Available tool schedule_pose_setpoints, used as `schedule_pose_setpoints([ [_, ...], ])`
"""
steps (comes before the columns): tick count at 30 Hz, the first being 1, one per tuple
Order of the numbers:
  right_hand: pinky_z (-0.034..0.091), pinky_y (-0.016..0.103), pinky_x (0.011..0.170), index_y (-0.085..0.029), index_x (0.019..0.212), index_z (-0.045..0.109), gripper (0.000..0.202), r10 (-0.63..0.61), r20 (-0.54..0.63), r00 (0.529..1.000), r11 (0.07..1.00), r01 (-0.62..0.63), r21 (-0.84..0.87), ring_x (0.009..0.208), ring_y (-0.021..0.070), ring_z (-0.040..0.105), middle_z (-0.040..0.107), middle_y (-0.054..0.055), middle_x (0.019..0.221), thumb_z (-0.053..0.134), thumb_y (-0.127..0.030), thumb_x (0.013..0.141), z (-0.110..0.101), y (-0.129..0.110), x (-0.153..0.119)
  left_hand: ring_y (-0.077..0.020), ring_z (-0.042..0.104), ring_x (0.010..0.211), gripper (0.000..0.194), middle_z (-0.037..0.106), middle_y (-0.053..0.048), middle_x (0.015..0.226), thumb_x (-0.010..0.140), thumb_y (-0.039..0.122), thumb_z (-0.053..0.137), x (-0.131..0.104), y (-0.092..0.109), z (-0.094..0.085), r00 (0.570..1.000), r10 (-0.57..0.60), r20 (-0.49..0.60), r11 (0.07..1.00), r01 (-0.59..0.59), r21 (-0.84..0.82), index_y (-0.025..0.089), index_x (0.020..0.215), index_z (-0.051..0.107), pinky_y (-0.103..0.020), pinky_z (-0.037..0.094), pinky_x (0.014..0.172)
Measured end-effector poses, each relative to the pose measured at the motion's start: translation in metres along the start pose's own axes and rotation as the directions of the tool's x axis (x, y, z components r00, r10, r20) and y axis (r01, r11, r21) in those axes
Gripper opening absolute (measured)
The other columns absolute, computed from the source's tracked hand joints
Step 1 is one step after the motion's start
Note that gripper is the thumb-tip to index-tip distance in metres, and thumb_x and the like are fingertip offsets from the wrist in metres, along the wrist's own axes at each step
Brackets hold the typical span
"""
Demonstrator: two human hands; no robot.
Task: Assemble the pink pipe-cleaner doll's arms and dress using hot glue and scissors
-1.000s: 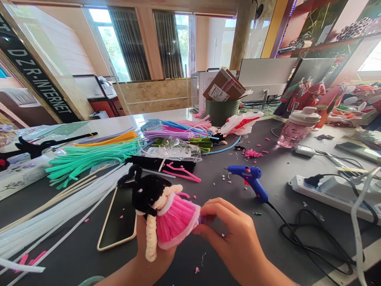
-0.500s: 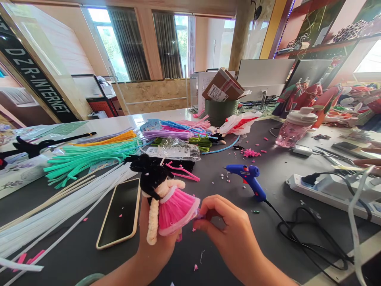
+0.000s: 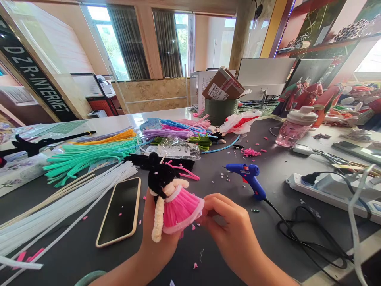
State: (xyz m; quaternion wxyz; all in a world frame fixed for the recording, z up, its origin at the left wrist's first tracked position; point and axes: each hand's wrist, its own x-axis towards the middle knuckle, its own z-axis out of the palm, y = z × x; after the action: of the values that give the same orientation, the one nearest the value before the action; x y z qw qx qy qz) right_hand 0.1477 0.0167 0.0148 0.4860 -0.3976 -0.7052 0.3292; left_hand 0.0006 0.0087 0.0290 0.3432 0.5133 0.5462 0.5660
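A doll [image 3: 181, 209] made of fuzzy pipe cleaners, with black hair and a pink skirt edged in pale pink, is held up over the dark table [image 3: 190, 254]. My left hand [image 3: 153, 238] is closed around it from behind and below, its fingers mostly hidden by the doll. At the skirt's right hem, the thumb and fingers of my right hand [image 3: 228, 224] are pinched together on the edge. A blue glue gun [image 3: 248, 176] lies to the right, beyond my right hand. Small pink scraps are scattered beneath the doll.
Left of my hands lie a phone [image 3: 119, 212], white pipe cleaners [image 3: 68, 202] and a green bundle [image 3: 92, 157]. At right are a power strip [image 3: 333, 192], a black cord and a pink bottle [image 3: 296, 127]. A box [image 3: 223, 85] sits in a dark bin farther back.
The doll and my left hand have shifted slightly right, and the doll's head is a little more upright. My right hand stays at the hem, its fingertips now more hidden behind the skirt edge.
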Motion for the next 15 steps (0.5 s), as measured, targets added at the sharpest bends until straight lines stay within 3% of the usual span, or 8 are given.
schedule_pose_setpoints([
  [4,0.042,0.018,0.055,-0.02,0.065,0.056,0.02,0.043,-0.026,0.999,0.998,-0.041,0.052,0.062,0.0098,0.054,0.06,-0.001,0.07,0.049,-0.002,0.07,0.0,-0.002,0.002,-0.0086,0.042,0.034,0.044,0.059,0.006,0.066,0.063,0.016,0.064,0.003,0.003,0.002,0.997,-0.06,0.053,0.998,0.061,-0.02,0.026,0.104,0.049,-0.023,0.04,0.034],
  [7,0.042,0.02,0.053,-0.019,0.065,0.058,0.009,0.169,-0.02,0.985,0.975,-0.164,0.148,0.059,0.0098,0.052,0.058,-0.002,0.066,0.06,-0.012,0.07,-0.001,-0.006,0.004,-0.0087,0.042,0.033,0.044,0.056,0.008,0.057,0.068,0.023,0.068,0.004,0.006,0.004,0.986,-0.128,0.104,0.987,0.137,-0.079,0.023,0.107,0.046,-0.022,0.039,0.035],
  [10,0.04,0.02,0.052,-0.019,0.067,0.057,0.01,0.304,0.057,0.951,0.906,-0.308,0.291,0.055,0.0093,0.049,0.054,-0.004,0.061,0.067,-0.02,0.067,-0.003,-0.009,0.006,-0.0073,0.043,0.034,0.046,0.061,0.005,0.063,0.068,0.031,0.072,0.005,0.009,0.006,0.974,-0.142,0.174,0.962,0.177,-0.207,0.021,0.106,0.047,-0.021,0.037,0.036],
  [12,0.039,0.021,0.052,-0.019,0.067,0.054,0.015,0.348,0.133,0.928,0.84,-0.372,0.395,0.055,0.0094,0.049,0.052,-0.005,0.06,0.068,-0.024,0.066,-0.003,-0.009,0.007,-0.0084,0.049,0.041,0.044,0.063,0.004,0.067,0.065,0.029,0.076,0.005,0.012,0.007,0.968,-0.144,0.207,0.941,0.199,-0.273,0.02,0.101,0.051,-0.021,0.041,0.041],
  [15,0.04,0.023,0.054,-0.018,0.066,0.053,0.017,0.34,0.161,0.926,0.813,-0.376,0.444,0.058,0.0103,0.05,0.052,-0.004,0.061,0.067,-0.026,0.066,-0.004,-0.01,0.009,-0.0173,0.061,0.065,0.046,0.061,0.003,0.06,0.056,0.025,0.082,0.007,0.013,0.008,0.96,-0.187,0.206,0.93,0.241,-0.277,0.021,0.095,0.057,-0.021,0.045,0.051],
])
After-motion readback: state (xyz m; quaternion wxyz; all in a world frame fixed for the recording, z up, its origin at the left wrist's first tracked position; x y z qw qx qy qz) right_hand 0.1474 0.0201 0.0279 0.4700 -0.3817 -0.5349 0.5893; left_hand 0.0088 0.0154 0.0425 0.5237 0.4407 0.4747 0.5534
